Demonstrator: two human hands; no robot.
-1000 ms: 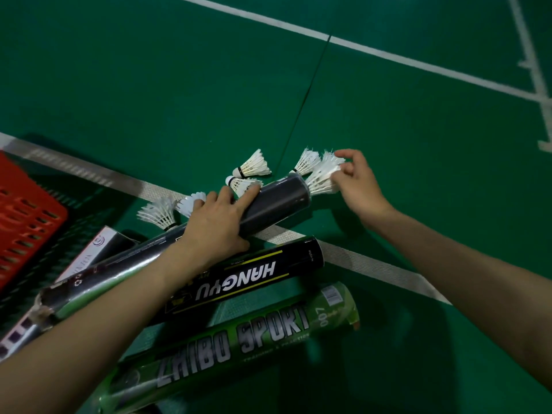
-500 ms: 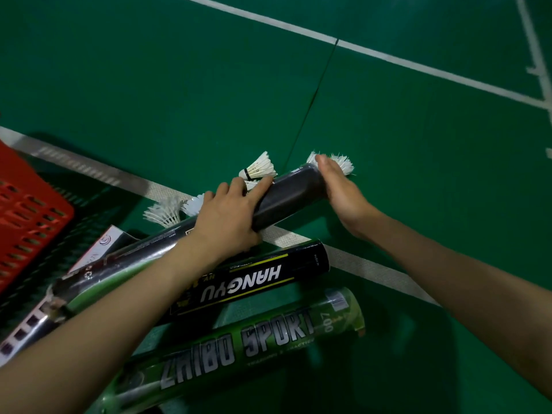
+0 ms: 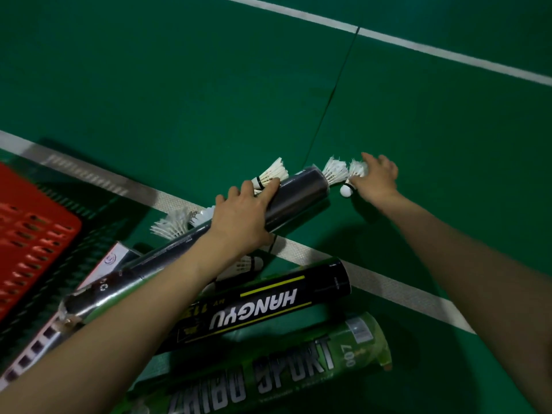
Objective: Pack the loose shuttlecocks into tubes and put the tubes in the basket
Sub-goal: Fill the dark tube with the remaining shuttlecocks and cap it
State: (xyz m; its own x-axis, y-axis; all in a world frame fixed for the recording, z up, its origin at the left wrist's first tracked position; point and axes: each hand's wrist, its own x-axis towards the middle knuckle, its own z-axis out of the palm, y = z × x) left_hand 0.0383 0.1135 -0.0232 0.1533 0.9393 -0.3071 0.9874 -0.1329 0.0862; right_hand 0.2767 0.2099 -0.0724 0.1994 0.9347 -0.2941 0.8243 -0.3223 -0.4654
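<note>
My left grip (image 3: 242,218) clasps the stiff dark tube (image 3: 301,189) mid-length, my right grip (image 3: 377,177) pinches a featherlight shuttlecock (image 3: 357,170); I'd hold near the cork, as feathers crush easily.

HANGYU black tube (image 3: 260,306); SPORT green tube (image 3: 298,369)

Left forearm (image 3: 125,333) and right forearm (image 3: 478,282) are bare to the frame edge; left grip (image 3: 239,218) and right grip (image 3: 378,182) are bare as well

Four tubes (image 3: 268,306), about seven shuttlecocks (image 3: 273,173), one basket (image 3: 35,234)
</note>
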